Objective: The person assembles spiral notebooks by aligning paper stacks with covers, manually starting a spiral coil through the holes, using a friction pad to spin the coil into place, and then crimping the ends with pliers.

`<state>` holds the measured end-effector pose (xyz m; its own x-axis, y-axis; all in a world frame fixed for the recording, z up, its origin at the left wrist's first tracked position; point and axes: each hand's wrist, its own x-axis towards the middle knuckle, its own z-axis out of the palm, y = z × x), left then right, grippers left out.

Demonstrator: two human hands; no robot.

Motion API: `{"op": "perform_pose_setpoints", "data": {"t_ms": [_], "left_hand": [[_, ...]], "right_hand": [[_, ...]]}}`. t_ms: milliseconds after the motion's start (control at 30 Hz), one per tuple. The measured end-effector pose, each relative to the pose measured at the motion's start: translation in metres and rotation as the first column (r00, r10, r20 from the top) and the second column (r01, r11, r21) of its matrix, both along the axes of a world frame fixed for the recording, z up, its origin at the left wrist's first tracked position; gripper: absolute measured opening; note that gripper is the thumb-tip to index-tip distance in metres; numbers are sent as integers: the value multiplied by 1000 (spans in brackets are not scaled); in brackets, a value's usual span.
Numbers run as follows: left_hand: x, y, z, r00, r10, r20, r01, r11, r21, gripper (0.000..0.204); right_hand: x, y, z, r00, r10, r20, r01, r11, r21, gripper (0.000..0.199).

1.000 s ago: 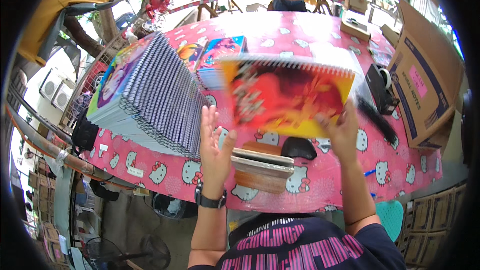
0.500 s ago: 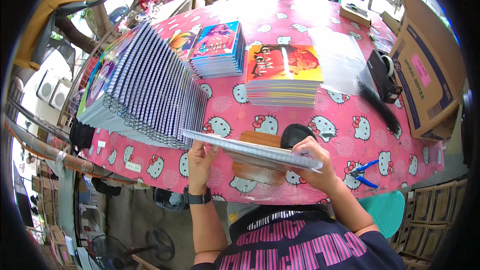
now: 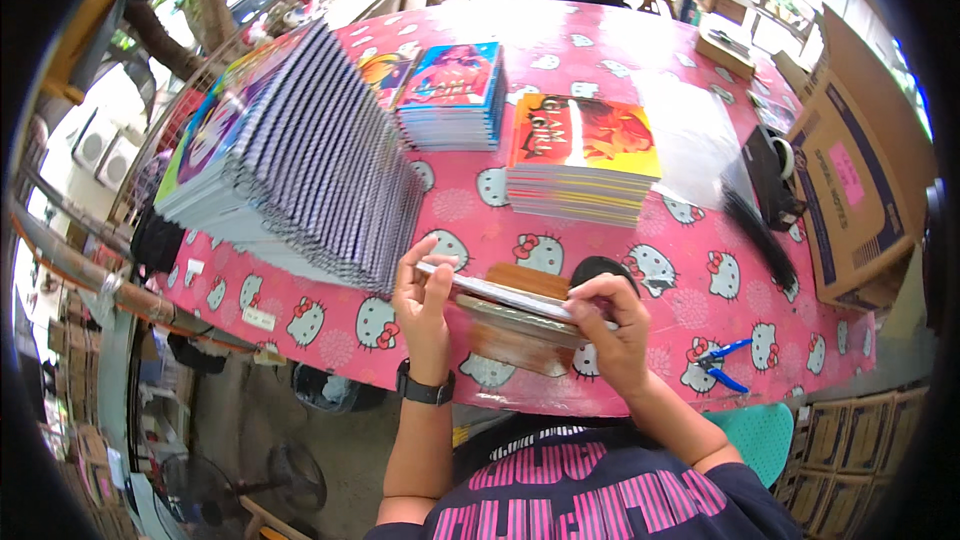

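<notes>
Holding notebook (image 3: 497,290) flat btwn left hand (image 3: 422,305) & right hand (image 3: 612,330).

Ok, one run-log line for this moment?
left hand: grips notebook end | right hand: grips other end | notebook: flat above wooden block | pink table: notebook stacks

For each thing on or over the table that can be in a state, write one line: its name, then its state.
Left hand: gripping the notebook's left end.
Right hand: gripping its right end.
Notebook: closed, held level above wooden block.
Spiral notebooks: fanned, leaning stack.
Orange stack: flat, squared.
Blue pliers: lying slightly open.
</notes>
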<state>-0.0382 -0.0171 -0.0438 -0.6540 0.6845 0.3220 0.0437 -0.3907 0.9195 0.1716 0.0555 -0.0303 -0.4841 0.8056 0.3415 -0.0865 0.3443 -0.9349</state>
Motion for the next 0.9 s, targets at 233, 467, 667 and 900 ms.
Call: {"op": "perform_pose_setpoints", "data": {"t_ms": [233,467,667,900], "left_hand": [[7,7,-6,982,54,180,-51,998,-22,30],[16,17,2,974,-26,224,22,1000,20,26],[14,12,4,989,72,127,-68,997,-39,25],[60,1,35,551,262,-792,-424,906,5,62]], "right_hand": [[66,98,-4,894,-369,257,297,914,277,22],[197,198,-67,126,-774,620,384,614,689,26],[199,199,-71,276,-763,584,306,646,699,15],[130,108,35,826,-390,406,224,889,400,26]]}}
